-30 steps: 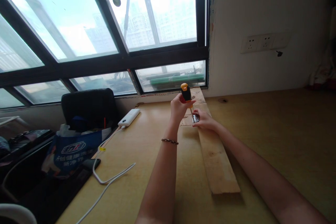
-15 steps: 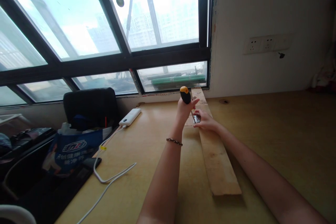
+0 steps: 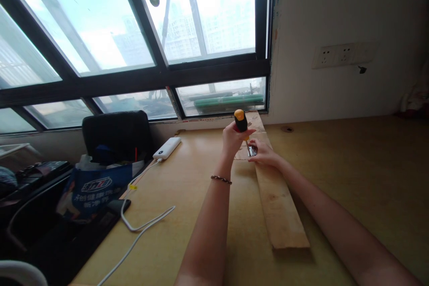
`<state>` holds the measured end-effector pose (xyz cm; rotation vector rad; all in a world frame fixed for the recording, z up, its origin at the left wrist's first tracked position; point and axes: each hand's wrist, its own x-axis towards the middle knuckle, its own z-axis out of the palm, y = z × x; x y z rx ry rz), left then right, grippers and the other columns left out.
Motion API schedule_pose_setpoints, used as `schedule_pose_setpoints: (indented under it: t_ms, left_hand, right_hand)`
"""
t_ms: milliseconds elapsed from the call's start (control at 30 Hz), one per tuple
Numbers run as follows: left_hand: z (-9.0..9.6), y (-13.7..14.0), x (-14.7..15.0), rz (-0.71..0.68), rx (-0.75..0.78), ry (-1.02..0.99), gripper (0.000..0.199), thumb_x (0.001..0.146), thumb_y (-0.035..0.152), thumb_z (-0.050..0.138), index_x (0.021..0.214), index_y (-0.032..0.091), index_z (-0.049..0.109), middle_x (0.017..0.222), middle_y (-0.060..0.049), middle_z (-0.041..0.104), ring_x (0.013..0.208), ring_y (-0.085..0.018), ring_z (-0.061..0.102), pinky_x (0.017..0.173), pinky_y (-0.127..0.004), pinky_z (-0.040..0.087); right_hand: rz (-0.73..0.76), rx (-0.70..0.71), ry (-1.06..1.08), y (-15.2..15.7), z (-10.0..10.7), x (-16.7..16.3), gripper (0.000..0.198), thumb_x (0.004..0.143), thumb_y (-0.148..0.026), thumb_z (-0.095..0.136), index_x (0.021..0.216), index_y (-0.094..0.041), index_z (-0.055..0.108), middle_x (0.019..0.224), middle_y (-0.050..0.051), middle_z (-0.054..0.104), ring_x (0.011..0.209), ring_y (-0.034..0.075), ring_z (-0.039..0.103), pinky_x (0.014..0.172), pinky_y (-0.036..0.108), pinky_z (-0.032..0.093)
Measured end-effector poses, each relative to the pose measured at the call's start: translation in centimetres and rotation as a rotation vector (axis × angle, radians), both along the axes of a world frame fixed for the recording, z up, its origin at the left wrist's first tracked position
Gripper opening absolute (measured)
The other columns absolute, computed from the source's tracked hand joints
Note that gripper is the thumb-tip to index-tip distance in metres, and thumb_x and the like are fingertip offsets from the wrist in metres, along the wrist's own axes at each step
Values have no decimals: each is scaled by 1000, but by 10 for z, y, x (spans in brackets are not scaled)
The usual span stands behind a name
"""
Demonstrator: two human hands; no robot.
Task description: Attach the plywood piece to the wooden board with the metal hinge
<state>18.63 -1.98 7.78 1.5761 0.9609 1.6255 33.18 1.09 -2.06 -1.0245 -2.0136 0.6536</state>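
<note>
A screwdriver (image 3: 240, 121) with a black and yellow handle stands nearly upright in my left hand (image 3: 232, 139), whose fingers are closed around the handle. Its shaft points down at a small shiny metal fitting (image 3: 252, 151) on the long wooden board (image 3: 279, 203). My right hand (image 3: 266, 155) pinches that fitting from the right, thumb and fingers at its edges. Whether the screwdriver tip sits on a screw is too small to make out. A second flat piece of wood (image 3: 240, 155) shows beside the board, partly behind my left hand.
The board lies on a yellowish wooden table (image 3: 187, 241). To the left are a white power bank (image 3: 167, 148) and its white cable (image 3: 134, 231). A blue bag (image 3: 97, 192) and a black chair (image 3: 115, 136) stand past the table's left edge. The window (image 3: 214, 69) is behind.
The screwdriver handle has shifted slightly to the right, and my left hand's grip has turned a little around it. My right hand remains at the metal fitting.
</note>
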Motion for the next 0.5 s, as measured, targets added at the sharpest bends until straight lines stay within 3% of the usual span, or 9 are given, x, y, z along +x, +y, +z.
schedule_pose_setpoints:
  t_ms: [233,367,500]
  left_hand:
    - [2,3,-3,-293,10,-94,30,65,30,65,86,16,50,71,-2,60,67,-12,58,63,-24,44]
    - [-6,11,2,-255,-8,-159,27,66,31,64,81,17,47,63,3,53,57,-8,53,59,-22,43]
    - [-7,13,5,-209,-49,-141,32,57,33,71,70,16,47,55,5,47,49,-6,48,53,-21,40]
  right_hand:
    - [-4,18,-26,0,1,0,68,47,-30,78,106,-16,46,109,12,55,103,24,53,88,37,42]
    - [13,19,-16,0,1,0,68,48,-30,78,106,-16,46,108,11,56,102,24,53,88,37,42]
    - [10,35,-21,0,1,1,68,48,-30,78,106,-15,46,108,11,56,102,24,53,88,37,42]
